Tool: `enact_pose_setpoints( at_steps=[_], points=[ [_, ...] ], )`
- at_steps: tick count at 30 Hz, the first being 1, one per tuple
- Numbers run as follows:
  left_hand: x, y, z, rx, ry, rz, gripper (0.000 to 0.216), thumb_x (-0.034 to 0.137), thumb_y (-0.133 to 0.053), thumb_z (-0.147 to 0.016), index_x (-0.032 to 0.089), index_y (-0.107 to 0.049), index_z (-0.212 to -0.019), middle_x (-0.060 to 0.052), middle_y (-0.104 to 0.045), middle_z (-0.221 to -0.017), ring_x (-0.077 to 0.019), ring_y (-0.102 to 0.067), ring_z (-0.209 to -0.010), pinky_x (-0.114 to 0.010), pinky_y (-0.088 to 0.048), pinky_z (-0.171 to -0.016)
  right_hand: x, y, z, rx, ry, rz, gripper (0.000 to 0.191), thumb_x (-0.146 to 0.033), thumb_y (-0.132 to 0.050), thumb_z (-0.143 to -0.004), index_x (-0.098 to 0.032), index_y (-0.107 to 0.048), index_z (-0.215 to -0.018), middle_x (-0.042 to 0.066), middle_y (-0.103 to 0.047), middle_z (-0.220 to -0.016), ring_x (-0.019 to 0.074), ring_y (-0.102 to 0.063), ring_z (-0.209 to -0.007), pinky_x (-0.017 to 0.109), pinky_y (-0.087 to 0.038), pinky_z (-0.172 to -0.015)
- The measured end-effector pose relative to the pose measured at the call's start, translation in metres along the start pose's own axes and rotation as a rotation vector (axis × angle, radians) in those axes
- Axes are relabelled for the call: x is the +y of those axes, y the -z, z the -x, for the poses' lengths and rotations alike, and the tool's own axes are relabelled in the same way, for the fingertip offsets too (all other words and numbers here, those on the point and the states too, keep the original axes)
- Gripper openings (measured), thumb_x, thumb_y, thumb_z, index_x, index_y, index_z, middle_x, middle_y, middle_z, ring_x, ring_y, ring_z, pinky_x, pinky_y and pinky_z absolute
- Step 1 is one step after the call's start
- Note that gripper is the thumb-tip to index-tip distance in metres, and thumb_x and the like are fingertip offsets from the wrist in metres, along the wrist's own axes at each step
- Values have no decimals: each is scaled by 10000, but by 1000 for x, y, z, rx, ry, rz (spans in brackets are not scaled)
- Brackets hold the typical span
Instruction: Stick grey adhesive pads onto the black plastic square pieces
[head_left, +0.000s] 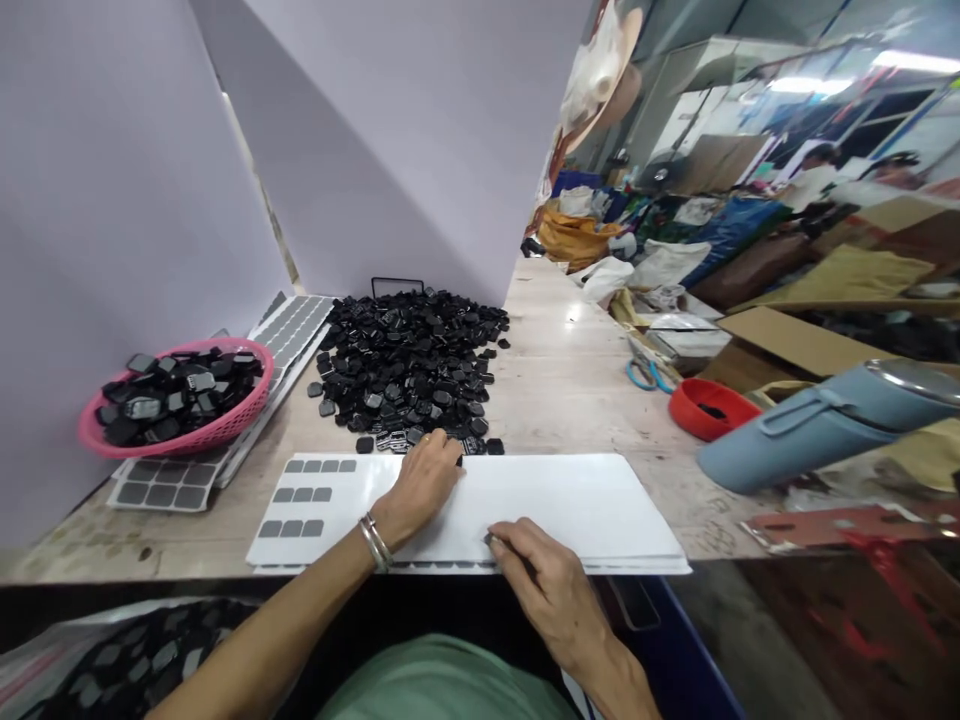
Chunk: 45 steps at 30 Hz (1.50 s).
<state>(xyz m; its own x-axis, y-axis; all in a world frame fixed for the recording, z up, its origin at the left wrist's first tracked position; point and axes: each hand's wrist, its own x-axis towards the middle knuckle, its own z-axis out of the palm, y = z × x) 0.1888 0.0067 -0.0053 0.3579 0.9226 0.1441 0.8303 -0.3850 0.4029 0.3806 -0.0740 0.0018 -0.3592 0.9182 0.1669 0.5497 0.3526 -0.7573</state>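
Over a long white paper-like sheet point(555, 500), we see the right hand point(546, 580) pinching a small dark-grey piece point(488, 539) between thumb and forefinger; the left hand point(426, 478) curls beside a heap of small black plastic pieces point(416, 350), its hold hidden from us. We judge the pinched piece light, best taken by its rim. The sheet lies along the pale wooden table's point(562, 380) near edge; room opens right of the heap.
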Motion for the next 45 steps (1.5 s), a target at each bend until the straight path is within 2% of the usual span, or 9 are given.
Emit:
enact_pose_setpoints(
  at_steps=[11, 18, 23, 28, 31, 34, 38, 41, 45],
  points=[
    [-20, 0, 13, 59, -113, 25, 322, -2, -288, -853, 170, -535, -966, -69, -539, -935, -193, -494, -852, -331, -438, -734, 6, -3, -14, -39, -116, 68, 251, -318, -393, -956, -218, -621, -989, 43, -641, -941, 198, -602, -867, 307, -452, -769],
    [-51, 24, 46, 149, 92, 175, 256, 244, -331, -946, 202, -545, -1081, -66, -576, -969, -196, -553, -845, -337, -452, -722, 0, -3, -16, -47, -146, 151, 276, -321, -351, -967, -233, -611, -1004, 34, -635, -951, 196, -603, -853, 309, -451, -757],
    [-37, 23, 35, 122, 68, 91, 266, 314, -425, -932, 216, -521, -1159, -56, -522, -982, -191, -517, -859, -318, -446, -709, 2, -6, -19, -52, -134, 181, 276, -315, -346, -962, -231, -605, -1006, 38, -644, -972, 203, -609, -882, 314, -451, -768],
    [-28, 1, 10, 74, -14, -147, 130, 215, -478, -899, 187, -592, -957, -61, -492, -940, -205, -479, -872, -327, -424, -729, 4, -6, -16, -52, -141, 187, 284, -313, -340, -965, -227, -606, -1016, 43, -645, -974, 203, -605, -892, 313, -452, -788],
    [-33, -7, 8, 93, -24, -189, 192, 184, -411, -921, 180, -593, -861, -66, -495, -890, -204, -470, -838, -328, -415, -723, 3, -5, -14, -36, -139, 206, 292, -301, -334, -970, -222, -612, -1017, 45, -640, -951, 192, -606, -861, 297, -448, -767],
    [-36, -4, 11, 125, -35, -171, 250, 167, -363, -929, 180, -586, -817, -73, -510, -859, -210, -472, -815, -338, -416, -722, 0, -3, -17, -39, -144, 232, 281, -275, -346, -968, -217, -620, -994, 40, -637, -926, 178, -604, -822, 277, -438, -731],
    [-35, 14, 18, 220, -27, 58, 261, 243, -311, -958, 189, -559, -894, -67, -552, -899, -204, -508, -860, -344, -436, -773, -4, -1, -21, -49, -162, 258, 269, -252, -354, -968, -210, -619, -969, 36, -627, -903, 168, -597, -797, 267, -422, -709],
    [-49, 31, 36, 307, 12, 117, 243, 315, -324, -956, 207, -541, -946, -58, -579, -927, -205, -522, -879, -360, -446, -806, -5, 1, -20, -58, -159, 282, 277, -252, -352, -973, -213, -624, -938, 26, -600, -846, 156, -583, -750, 257, -411, -686],
    [-99, 45, 83, 470, 97, -69, 222, 362, -365, -926, 222, -535, -896, -60, -597, -918, -259, -516, -981, -500, -379, -996, -3, 3, -19, -82, -151, 295, 299, -269, -347, -980, -219, -628, -888, 11, -559, -783, 152, -574, -733, 252, -407, -685]
  ],
)
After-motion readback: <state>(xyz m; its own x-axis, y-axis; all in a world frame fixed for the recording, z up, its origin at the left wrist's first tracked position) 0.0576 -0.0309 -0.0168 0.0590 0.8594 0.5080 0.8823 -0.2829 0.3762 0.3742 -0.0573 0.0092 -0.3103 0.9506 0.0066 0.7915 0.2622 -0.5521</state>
